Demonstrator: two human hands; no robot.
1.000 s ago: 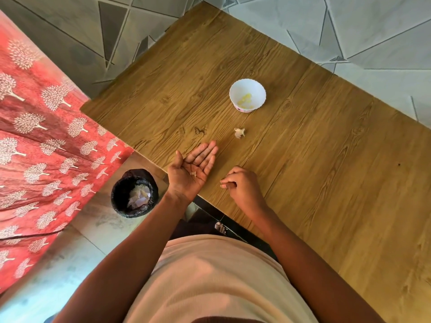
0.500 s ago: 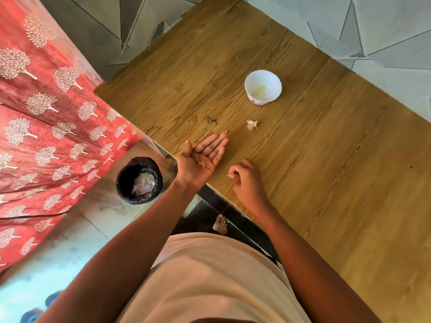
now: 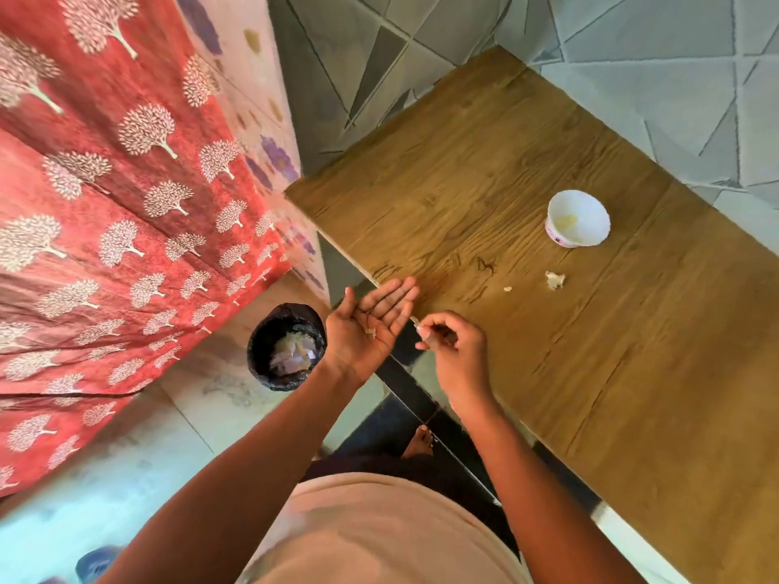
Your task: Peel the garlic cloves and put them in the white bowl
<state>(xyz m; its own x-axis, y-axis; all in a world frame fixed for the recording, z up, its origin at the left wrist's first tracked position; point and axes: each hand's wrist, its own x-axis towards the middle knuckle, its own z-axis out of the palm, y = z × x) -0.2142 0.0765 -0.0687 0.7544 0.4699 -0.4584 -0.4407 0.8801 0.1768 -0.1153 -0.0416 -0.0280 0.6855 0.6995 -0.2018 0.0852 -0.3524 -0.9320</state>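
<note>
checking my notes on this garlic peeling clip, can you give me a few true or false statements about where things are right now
1. The white bowl stands on the wooden table. True.
2. The left hand is clenched in a fist. False: it lies palm up with fingers straight, small peel scraps on the palm.
3. The right hand pinches a small pale piece. True.
4. The black bin sits on the table. False: it stands on the floor beside it.
5. A garlic piece lies on the table outside the bowl. True.

Left hand [image 3: 367, 326] flat, palm up, fingers straight; right hand [image 3: 453, 351] beside it, fingertips in a pinching grip.
</note>
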